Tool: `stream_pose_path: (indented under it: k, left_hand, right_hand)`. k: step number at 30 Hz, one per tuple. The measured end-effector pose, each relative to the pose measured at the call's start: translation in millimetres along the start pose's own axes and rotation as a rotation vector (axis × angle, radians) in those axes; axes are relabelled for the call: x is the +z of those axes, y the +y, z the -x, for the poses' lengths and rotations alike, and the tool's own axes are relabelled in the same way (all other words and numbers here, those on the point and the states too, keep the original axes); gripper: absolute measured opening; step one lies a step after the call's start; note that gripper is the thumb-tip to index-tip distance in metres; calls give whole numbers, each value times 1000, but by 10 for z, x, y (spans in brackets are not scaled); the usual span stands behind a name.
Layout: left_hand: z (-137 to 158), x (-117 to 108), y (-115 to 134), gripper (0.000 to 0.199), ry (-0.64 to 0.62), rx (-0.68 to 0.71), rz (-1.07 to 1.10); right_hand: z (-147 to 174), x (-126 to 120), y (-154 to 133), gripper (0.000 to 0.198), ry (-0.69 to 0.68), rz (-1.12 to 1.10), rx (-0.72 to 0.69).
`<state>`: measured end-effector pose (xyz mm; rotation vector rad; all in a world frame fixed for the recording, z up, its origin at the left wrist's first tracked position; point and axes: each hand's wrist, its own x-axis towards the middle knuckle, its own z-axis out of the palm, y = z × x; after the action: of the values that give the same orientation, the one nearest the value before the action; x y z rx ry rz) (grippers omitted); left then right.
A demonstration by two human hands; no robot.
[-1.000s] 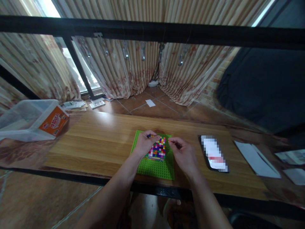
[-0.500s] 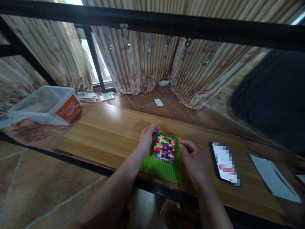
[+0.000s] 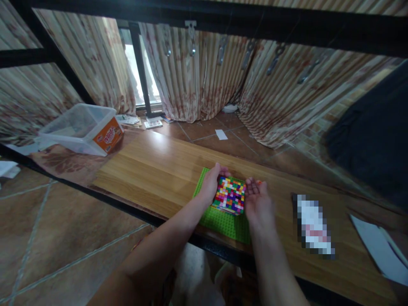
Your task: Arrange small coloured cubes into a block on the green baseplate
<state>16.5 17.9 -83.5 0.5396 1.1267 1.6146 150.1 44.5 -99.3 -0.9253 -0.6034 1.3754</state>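
Note:
A square block of many small coloured bricks (image 3: pixel 230 196) stands on a green studded baseplate (image 3: pixel 228 227) near the table's front edge. My left hand (image 3: pixel 211 185) lies along the block's left side, fingers stretched out and curved past its back left corner. Whether it touches the bricks I cannot tell. At the right side of the block is my right hand (image 3: pixel 259 204), its palm turned up and several fingers loosely apart. A small orange brick (image 3: pixel 259 182) shows at its thumb tip, apparently pinched there.
On the wooden table (image 3: pixel 153 170), a clear plastic box (image 3: pixel 73 144) with an orange label stands at the left end. A phone-shaped object (image 3: pixel 314 225), blurred out, lies to the right, with white paper (image 3: pixel 376 246) beyond it. A dark metal bar (image 3: pixel 223 21) crosses above.
My right hand has rolled from a palm-down pinch at the block's right edge to palm up, showing the orange brick. The whole scene has shifted right as the camera turned.

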Motion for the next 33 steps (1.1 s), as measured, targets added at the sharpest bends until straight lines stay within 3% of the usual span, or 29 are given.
stream_pose_path:
  k: [6, 17, 25, 28, 33]
  left_hand:
    - [28, -36, -86, 54, 7, 127, -74]
    - [134, -87, -66, 48, 48, 306, -258]
    - [124, -159, 6, 37, 47, 412, -366]
    - [112, -248, 149, 30, 62, 347, -299]
    - [176, -366, 383, 29, -11, 93, -274]
  right_hand:
    - [9, 68, 243, 25, -8, -72, 55]
    - [44, 77, 303, 37, 94, 238, -197]
    - [23, 89, 163, 23, 135, 267, -260]
    - [-13, 21, -116, 14, 248, 132, -151]
    - [75, -148, -541, 11, 156, -50, 173]
